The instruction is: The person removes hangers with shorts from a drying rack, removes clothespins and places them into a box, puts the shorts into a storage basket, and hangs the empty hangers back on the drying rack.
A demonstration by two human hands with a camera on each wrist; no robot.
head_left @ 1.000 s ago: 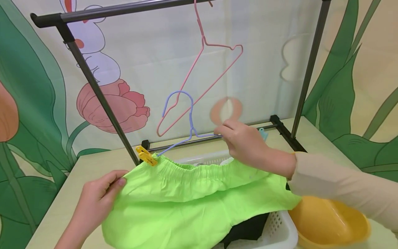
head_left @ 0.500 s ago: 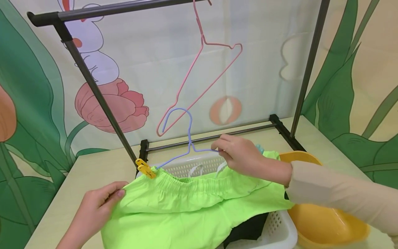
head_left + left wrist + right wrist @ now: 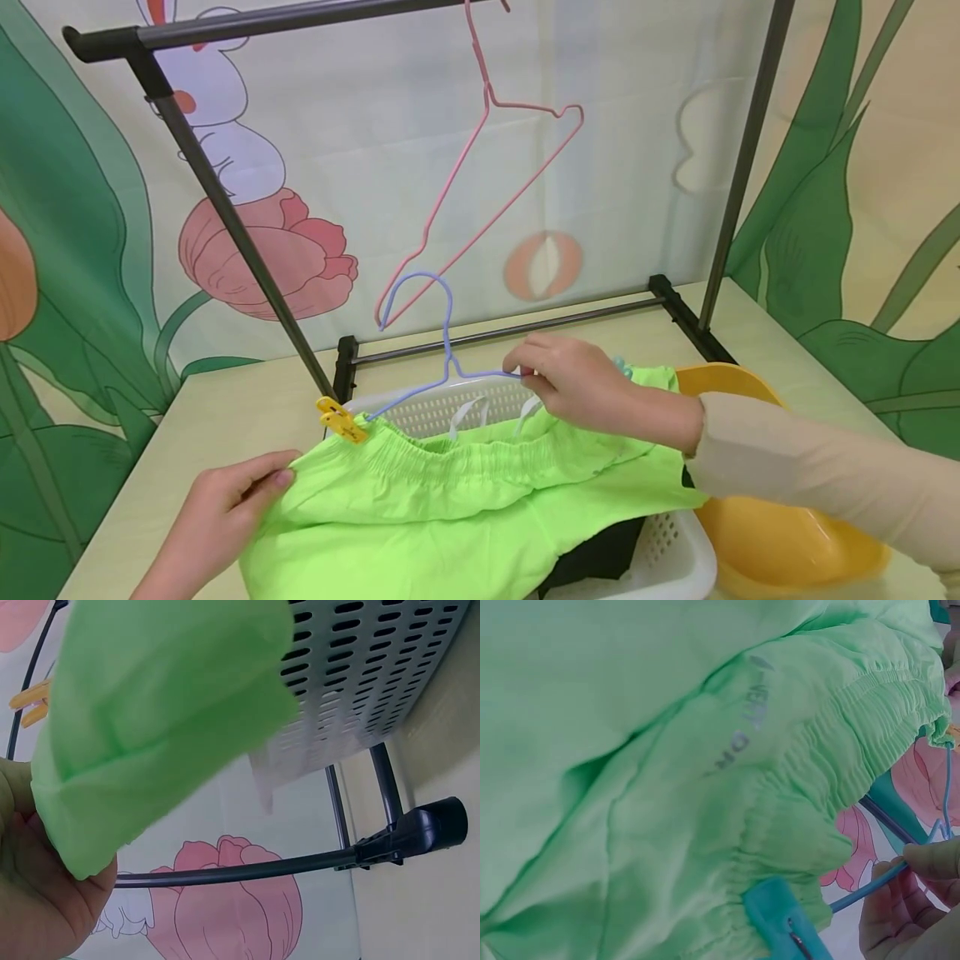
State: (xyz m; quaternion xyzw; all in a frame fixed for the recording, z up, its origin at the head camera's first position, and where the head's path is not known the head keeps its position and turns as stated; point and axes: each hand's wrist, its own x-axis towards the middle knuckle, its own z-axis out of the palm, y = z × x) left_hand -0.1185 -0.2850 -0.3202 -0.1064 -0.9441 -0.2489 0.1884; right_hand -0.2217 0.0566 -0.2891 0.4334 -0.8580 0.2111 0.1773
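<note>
Bright green shorts (image 3: 420, 533) with a gathered waistband hang from a blue wire hanger (image 3: 447, 333). A yellow clothespin (image 3: 341, 419) clips the waistband at the hanger's left end. At the other end sits a teal clothespin (image 3: 784, 919), mostly hidden in the head view. My right hand (image 3: 581, 379) pinches the hanger's right arm between thumb and fingers. With thumb and fingers, my left hand (image 3: 225, 508) grips the left edge of the shorts. In the left wrist view, the green cloth (image 3: 157, 712) spreads out from that hand's grip.
A black garment rack (image 3: 225, 208) stands behind, a pink hanger (image 3: 459, 175) hanging from its top bar. Under the shorts is a white perforated basket (image 3: 678, 554) with black cloth (image 3: 600, 554) inside. A yellow basin (image 3: 795, 542) stands to its right.
Both hands have lowered with the shorts and blue hanger, shifting slightly left. The hanger's hook has dropped beside the pink hanger's lower corner, and more of the basket's back wall shows.
</note>
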